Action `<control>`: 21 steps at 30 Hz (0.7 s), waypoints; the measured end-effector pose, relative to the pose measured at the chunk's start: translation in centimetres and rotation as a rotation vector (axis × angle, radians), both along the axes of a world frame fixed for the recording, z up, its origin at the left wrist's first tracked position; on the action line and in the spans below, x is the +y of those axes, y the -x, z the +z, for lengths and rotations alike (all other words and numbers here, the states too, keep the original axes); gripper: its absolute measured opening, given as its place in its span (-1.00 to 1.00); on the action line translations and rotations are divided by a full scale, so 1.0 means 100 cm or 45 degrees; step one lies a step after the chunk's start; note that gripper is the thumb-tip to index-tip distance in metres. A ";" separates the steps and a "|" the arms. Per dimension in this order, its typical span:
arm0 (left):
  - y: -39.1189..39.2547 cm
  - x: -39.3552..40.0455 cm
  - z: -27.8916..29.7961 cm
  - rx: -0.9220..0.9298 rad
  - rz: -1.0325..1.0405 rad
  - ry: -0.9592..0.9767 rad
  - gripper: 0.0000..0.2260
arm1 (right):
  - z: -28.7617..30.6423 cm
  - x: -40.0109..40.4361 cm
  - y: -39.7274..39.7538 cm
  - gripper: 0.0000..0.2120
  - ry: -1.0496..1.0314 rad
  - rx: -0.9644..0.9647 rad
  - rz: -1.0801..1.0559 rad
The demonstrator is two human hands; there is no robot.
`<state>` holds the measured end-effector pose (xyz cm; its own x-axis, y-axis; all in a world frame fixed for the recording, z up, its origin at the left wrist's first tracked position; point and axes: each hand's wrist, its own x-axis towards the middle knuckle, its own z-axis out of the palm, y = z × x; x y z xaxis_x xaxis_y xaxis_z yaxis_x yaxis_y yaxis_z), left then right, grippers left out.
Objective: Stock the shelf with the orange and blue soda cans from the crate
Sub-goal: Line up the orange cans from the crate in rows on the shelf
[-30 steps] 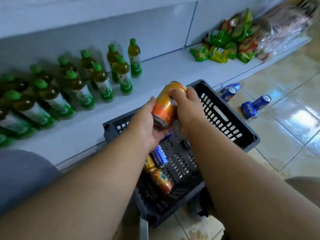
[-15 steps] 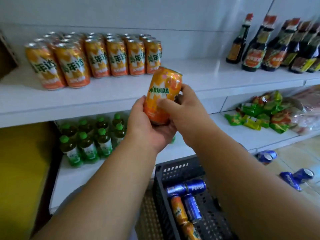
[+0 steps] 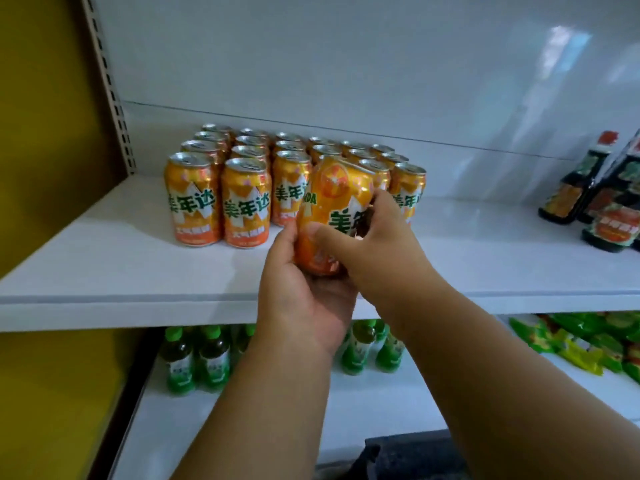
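Over the shelf [image 3: 104,271], an orange can [image 3: 332,209] leans in mid-air, close against the standing cans [image 3: 242,188].
Left hand [image 3: 304,306] cups its base; right hand [image 3: 377,251] fingers wrap its side; a careless push could topple the row.

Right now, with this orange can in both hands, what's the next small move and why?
Probably ease the orange can forward and stand it upright in the front row of cans. Both the left hand and right hand hold it tilted just above the shelf.
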<state>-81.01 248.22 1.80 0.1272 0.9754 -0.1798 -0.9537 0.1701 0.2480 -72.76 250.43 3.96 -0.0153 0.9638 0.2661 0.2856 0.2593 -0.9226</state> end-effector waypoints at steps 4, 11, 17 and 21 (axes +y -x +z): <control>0.009 0.017 -0.002 0.001 0.071 0.054 -0.54 | 0.001 0.026 0.011 -0.42 0.045 -0.102 0.063; 0.022 0.033 -0.010 0.076 0.248 0.236 -0.54 | -0.003 0.057 0.028 -0.43 -0.029 -0.239 -0.151; 0.024 0.032 -0.007 0.108 0.413 0.285 -0.54 | -0.015 0.074 0.045 -0.36 -0.043 -0.243 -0.149; 0.030 0.039 -0.005 0.117 0.440 0.339 -0.51 | -0.027 0.082 0.051 -0.33 -0.061 -0.238 -0.184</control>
<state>-84.01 252.11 1.25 -0.2267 0.8759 -0.4258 -0.9418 -0.0858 0.3250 -77.81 258.66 1.30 0.0683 0.9458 0.3175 0.4879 0.2459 -0.8376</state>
